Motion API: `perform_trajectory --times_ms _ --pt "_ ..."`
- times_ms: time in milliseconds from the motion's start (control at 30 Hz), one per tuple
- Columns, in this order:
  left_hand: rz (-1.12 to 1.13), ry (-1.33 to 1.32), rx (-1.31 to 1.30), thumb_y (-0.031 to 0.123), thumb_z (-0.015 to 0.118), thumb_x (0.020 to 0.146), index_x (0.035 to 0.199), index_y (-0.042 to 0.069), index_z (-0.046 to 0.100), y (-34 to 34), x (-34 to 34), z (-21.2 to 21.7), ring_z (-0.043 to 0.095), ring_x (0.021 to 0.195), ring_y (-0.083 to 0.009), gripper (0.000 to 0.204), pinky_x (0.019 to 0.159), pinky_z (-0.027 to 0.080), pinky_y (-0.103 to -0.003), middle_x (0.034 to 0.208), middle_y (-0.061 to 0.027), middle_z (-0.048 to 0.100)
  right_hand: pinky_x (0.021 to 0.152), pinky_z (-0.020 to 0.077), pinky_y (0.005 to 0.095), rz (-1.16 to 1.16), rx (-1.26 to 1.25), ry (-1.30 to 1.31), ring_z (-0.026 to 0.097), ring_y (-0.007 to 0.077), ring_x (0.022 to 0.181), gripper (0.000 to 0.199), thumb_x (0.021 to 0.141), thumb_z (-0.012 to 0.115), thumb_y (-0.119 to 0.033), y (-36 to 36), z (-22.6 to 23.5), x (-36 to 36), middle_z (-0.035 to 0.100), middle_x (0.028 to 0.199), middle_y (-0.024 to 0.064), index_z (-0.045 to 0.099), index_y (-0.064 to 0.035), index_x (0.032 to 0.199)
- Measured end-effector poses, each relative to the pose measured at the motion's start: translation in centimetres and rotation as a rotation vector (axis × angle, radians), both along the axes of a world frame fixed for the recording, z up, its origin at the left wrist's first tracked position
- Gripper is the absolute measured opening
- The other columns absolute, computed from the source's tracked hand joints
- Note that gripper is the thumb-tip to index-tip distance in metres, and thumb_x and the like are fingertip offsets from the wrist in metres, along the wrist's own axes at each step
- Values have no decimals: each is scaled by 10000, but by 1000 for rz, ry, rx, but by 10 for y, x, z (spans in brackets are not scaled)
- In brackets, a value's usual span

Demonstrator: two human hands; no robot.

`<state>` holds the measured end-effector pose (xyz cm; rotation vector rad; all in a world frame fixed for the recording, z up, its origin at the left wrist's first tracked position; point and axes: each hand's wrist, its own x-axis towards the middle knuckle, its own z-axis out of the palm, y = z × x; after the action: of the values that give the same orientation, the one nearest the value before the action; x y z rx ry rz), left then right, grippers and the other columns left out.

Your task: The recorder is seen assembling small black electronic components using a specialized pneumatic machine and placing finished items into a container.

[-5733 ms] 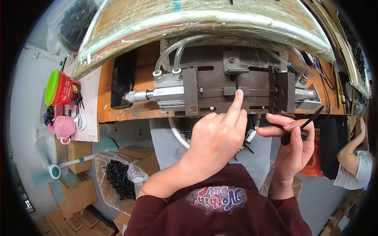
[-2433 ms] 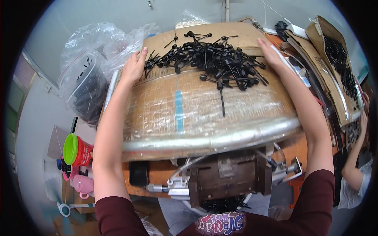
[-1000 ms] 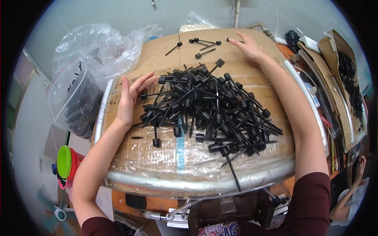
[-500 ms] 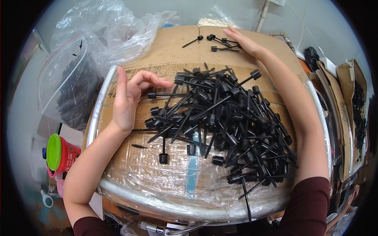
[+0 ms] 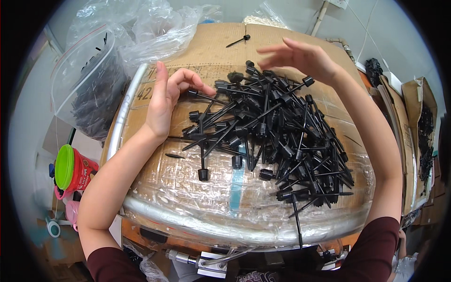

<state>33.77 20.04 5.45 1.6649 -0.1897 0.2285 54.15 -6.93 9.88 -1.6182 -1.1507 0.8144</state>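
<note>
A heaped pile of black plastic stakes with ribbed, knob-like heads (image 5: 277,127) lies on a flattened cardboard sheet (image 5: 211,37) covering the work surface. My left hand (image 5: 162,103) is at the pile's left edge, thumb up and fingers loosely bent, beside a stake lying sideways; it grips nothing I can see. Over the far edge of the pile hovers my right hand (image 5: 300,58), fingers stretched toward the left and slightly blurred. One lone stake (image 5: 238,41) lies apart on the cardboard beyond the pile. A short black pointed piece (image 5: 174,155) rests near my left wrist.
At the left stands a clear zip bag (image 5: 94,98) full of black pieces, with crumpled clear plastic (image 5: 159,33) behind it. A red bucket with a green inside (image 5: 70,169) sits lower left. A silver tube (image 5: 188,218) edges the surface. Cardboard boxes (image 5: 411,131) stand at the right.
My right hand has come back from the far cardboard toward the pile, and several stakes there now lie at the pile's far edge. My left hand stays beside the pile.
</note>
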Motion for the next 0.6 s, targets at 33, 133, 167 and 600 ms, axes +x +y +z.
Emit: perform_trajectory --times_ms 33,133,167,600 --pt "2 -9 13 757 31 924 989 53 562 1 0 0 606 1004 -247 884 992 409 -357 988 -162 681 1147 280 424 -3 48 -8 473 248 1316 619 1013 304 -505 6 6 3 591 1331 143 482 -84 1431" --pt "80 -26 21 757 36 925 1037 45 577 -3 1 0 583 1049 -235 901 998 395 -361 1049 -146 671 1164 237 467 -235 3 -316 349 243 1418 571 1016 332 -495 32 5 19 427 1506 100 411 -181 1486" --pt "77 -24 18 749 39 931 1103 39 582 1 -1 2 551 1109 -223 910 1020 357 -366 1133 -135 652 1173 227 470 -289 -95 -443 314 249 1436 554 1016 357 -472 43 3 24 383 1533 102 394 -195 1495" --pt "7 -57 93 697 8 952 1233 7 550 3 -2 1 522 1207 -228 922 1066 290 -363 1210 -144 631 1050 390 404 -338 -295 -1045 499 294 1193 323 986 502 -255 77 -44 68 543 1271 122 592 -111 1261"
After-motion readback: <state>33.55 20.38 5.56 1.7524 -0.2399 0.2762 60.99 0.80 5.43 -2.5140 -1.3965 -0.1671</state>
